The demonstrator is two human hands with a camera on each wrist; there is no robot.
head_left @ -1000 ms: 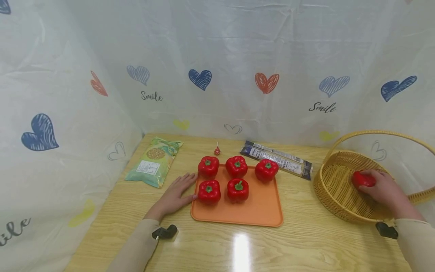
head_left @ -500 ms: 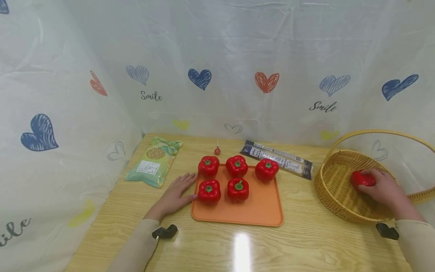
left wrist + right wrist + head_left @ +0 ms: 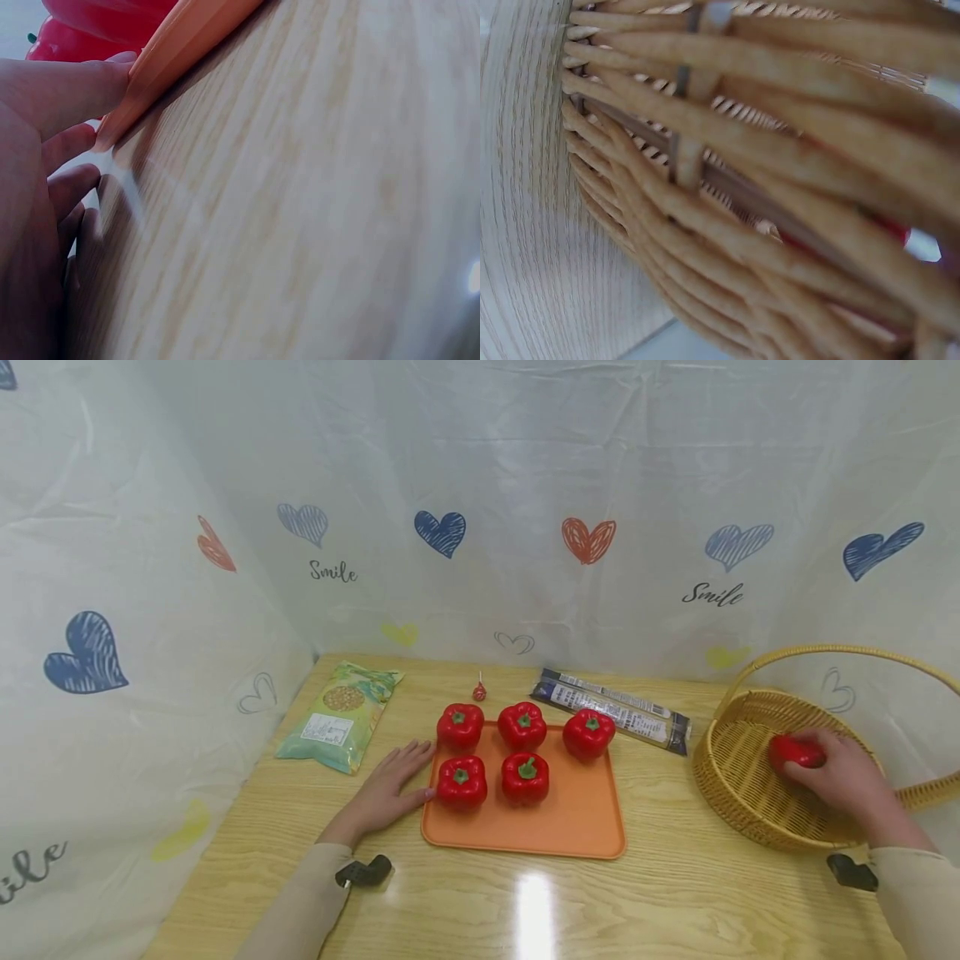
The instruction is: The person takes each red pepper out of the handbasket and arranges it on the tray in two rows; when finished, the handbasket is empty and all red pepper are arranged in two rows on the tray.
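My right hand (image 3: 843, 772) reaches into the wicker basket (image 3: 720, 785) on the right and grips a red bell pepper (image 3: 789, 753). In the right wrist view the woven basket side (image 3: 727, 142) fills most of the picture and hides that hand; bits of red show through its gaps. My left hand (image 3: 386, 793) lies with fingers stretched out at the left edge of the orange tray (image 3: 570, 827). In the left wrist view its thumb touches the tray rim (image 3: 180, 52). Several red bell peppers (image 3: 525, 779) stand in two rows on the tray, stems up.
A green bag of grain (image 3: 341, 714) lies at the back left. Behind the tray are a lollipop (image 3: 479, 692) and a long dark-ended packet (image 3: 611, 710). The basket's tall handle (image 3: 832, 652) arches over its opening. A white heart-printed curtain (image 3: 510, 460) borders the table.
My right hand has shifted slightly left and back inside the basket with the bell pepper in its grip. The left hand and the peppers on the tray have stayed put.
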